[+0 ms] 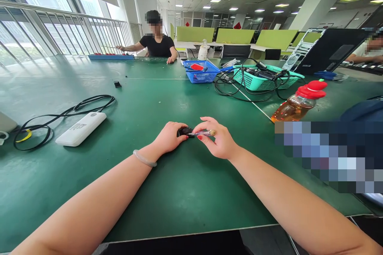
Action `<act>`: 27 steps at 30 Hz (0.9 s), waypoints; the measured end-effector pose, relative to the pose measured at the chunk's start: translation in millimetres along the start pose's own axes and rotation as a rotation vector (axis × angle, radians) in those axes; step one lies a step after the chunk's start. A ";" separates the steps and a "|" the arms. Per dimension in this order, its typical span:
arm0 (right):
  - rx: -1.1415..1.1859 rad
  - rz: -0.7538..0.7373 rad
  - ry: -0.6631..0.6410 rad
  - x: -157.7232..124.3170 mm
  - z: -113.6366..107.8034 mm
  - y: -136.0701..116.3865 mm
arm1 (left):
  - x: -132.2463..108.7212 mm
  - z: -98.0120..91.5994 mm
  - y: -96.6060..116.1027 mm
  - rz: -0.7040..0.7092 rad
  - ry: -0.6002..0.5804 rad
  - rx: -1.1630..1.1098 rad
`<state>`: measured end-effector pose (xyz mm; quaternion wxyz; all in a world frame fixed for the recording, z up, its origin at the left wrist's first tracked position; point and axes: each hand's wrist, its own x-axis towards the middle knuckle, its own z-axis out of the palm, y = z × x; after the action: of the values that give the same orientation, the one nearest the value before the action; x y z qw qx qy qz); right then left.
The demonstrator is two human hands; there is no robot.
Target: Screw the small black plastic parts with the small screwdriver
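Observation:
On the green table, my left hand (pixel 168 138) is closed around a small black part (pixel 185 130) and steadies it against the surface. The part is mostly covered by the fingers, so I cannot tell its exact kind. My right hand (pixel 222 142) pinches a small screwdriver (pixel 207 132) with a clear handle and a tan end cap. The screwdriver lies nearly level, its thin tip pointing left at the black part. Whether the tip touches the part is too small to make out. Another small black piece (pixel 117 84) lies apart, farther off to the left.
A white power bank (pixel 82 128) with a black cable is at left. Blue (pixel 202 76) and teal (pixel 254 81) baskets with tangled cords stand farther back. A red-capped bottle (pixel 295 105) lies tilted at right, near a black monitor (pixel 332 50). A person (pixel 158 44) sits across.

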<state>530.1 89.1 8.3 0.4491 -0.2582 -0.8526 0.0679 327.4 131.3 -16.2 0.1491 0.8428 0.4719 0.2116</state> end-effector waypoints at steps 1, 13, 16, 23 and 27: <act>-0.012 -0.009 -0.006 0.0 0.4 0.4 | 0.0 0.2 0.1 0.000 -0.002 -0.004; -0.233 -0.332 -0.143 2.8 4.1 -7.9 | 0.1 -0.4 2.9 0.003 0.014 -0.011; -0.303 -0.394 -0.240 2.2 8.5 -10.4 | 0.2 0.0 3.7 0.003 0.016 -0.018; -0.296 -0.382 -0.293 0.6 15.1 -8.9 | 0.1 0.6 1.8 -0.001 0.017 -0.012; -0.119 -0.172 -0.069 -0.9 9.7 -1.8 | 0.2 -0.4 0.8 0.002 0.002 0.003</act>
<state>522.1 88.2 2.6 0.4075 -0.2078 -0.8892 -0.0129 327.9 131.2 -15.4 0.1472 0.8433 0.4714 0.2121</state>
